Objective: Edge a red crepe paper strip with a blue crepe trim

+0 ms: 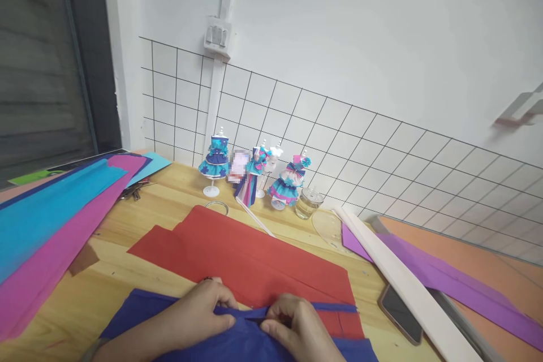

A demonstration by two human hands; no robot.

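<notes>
Found dark blue sheet [246, 345] at the near side of the wooden table [102, 288], directly under both hands, reaching left and right beyond them, near portion cut off by the bottom of the view. Noted far edge of the sheet gathered between the hands, long axis running left to right, nearly level. Recorded left hand [207, 311] at the left end of the gathered stretch, thumb and forefinger drawn narrow on the blue edge. Recorded right hand [297, 322] at the right end, fingers curled and thumb pressed in from the near side, likewise pinching blue material. Observed only a short stretch between the two sets of fingertips, with a thin dark patch [257, 321] in it, nearer the right thumb than the left; cannot tell whether fold, shadow or tool. Noted narrow blue band [333, 307] leading right from the right hand, in line with the gathered edge and across the red sheet [263, 243]; cannot confirm as part of the same piece. Located red sheet just beyond the hands on the far side, long axis slanting from far left to near right. Located phone [401, 314] well right of the right hand, beside a long pale strip [403, 277]. Logged small dress form [218, 155] and glass [309, 203] at the far side, well apart from both hands.
</notes>
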